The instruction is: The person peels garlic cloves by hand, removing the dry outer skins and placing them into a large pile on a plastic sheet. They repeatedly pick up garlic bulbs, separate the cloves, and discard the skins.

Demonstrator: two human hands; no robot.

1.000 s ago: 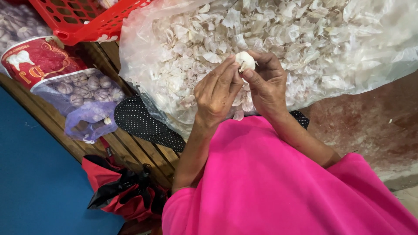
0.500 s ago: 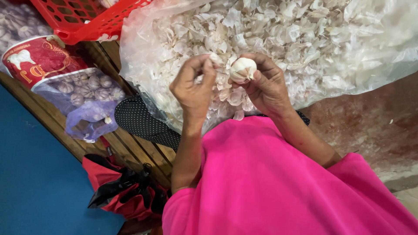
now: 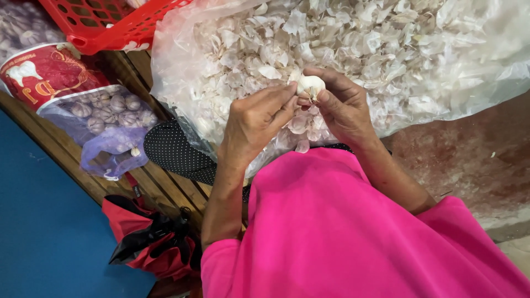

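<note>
A white garlic bulb [image 3: 310, 86] is held up over a big clear plastic sheet [image 3: 182, 99] heaped with papery white garlic skins [image 3: 359, 44]. My right hand [image 3: 345, 107] cups the bulb from the right, fingers curled round it. My left hand [image 3: 256, 121] pinches at the bulb's left side with thumb and fingertips. Both forearms reach out from a bright pink garment [image 3: 342, 232] that fills the bottom of the view.
A red plastic basket [image 3: 110, 25] sits at the top left. Below it a purple bag of garlic bulbs [image 3: 107, 118] lies on wooden slats [image 3: 160, 187], beside a red printed sack [image 3: 47, 72]. A black dotted cloth [image 3: 174, 152], a red and black umbrella [image 3: 146, 237] and a blue surface [image 3: 44, 221] lie left.
My left hand drew away from the bulb to the left half a second ago, and has now come back to pinch it again. The right hand has kept hold of the bulb.
</note>
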